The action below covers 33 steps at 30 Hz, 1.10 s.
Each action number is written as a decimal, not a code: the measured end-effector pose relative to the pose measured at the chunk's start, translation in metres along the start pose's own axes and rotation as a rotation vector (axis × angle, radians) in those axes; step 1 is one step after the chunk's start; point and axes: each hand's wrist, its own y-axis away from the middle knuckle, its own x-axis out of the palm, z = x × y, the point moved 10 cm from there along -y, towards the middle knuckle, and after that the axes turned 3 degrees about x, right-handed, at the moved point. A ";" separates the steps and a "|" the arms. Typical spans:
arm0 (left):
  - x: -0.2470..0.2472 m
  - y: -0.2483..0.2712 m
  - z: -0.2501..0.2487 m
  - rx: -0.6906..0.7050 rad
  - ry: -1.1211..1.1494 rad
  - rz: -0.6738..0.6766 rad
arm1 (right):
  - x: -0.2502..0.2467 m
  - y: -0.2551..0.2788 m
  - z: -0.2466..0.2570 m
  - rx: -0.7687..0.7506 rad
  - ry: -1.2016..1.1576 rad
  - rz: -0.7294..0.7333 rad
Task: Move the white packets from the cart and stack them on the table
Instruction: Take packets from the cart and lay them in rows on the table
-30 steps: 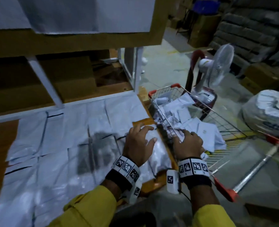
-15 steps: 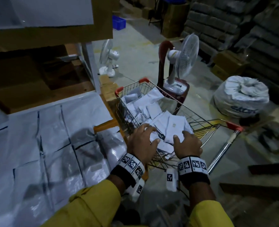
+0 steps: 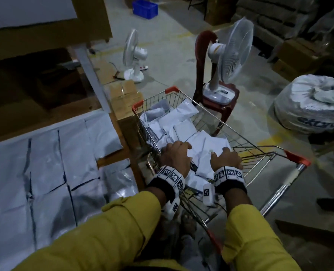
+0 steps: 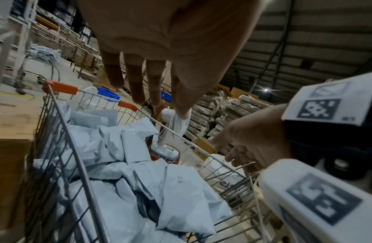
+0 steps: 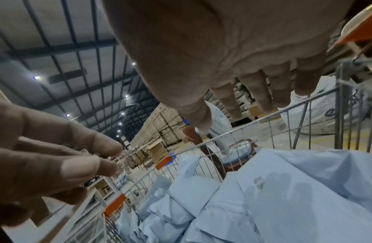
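Both hands reach into the wire shopping cart with orange corner caps point(image 3: 174, 90), which stands just beside the right edge of the wooden desk point(image 3: 121, 153). The left hand point(image 3: 176, 156) hangs over the loose heap of white plastic mailer packets point(image 3: 183, 130) that fills the cart, its fingers spread and straight in the left wrist view, holding nothing; whether the fingertips touch a packet cannot be told. The right hand point(image 3: 225, 158) hovers near the cart's right wall over the same heap, fingers likewise extended and relaxed, gripping nothing. On the desk, more white packets lie flat side by side in rows point(image 3: 44, 173), covering its near part up to the right edge. Beyond the cart, a white pedestal fan point(image 3: 230, 55) sits on a dark red plastic chair point(image 3: 201, 55), and a large white tied sack point(image 3: 311, 102) rests on the concrete floor to the right.
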 end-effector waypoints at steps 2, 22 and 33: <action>0.029 -0.012 -0.002 -0.047 -0.109 0.082 | 0.015 -0.023 0.005 -0.026 0.027 0.048; 0.186 -0.074 0.013 -0.084 -0.375 0.492 | 0.134 -0.107 -0.018 -0.110 0.127 0.379; 0.231 -0.118 -0.005 -0.038 -0.459 0.515 | 0.067 -0.139 -0.042 -0.007 0.086 0.290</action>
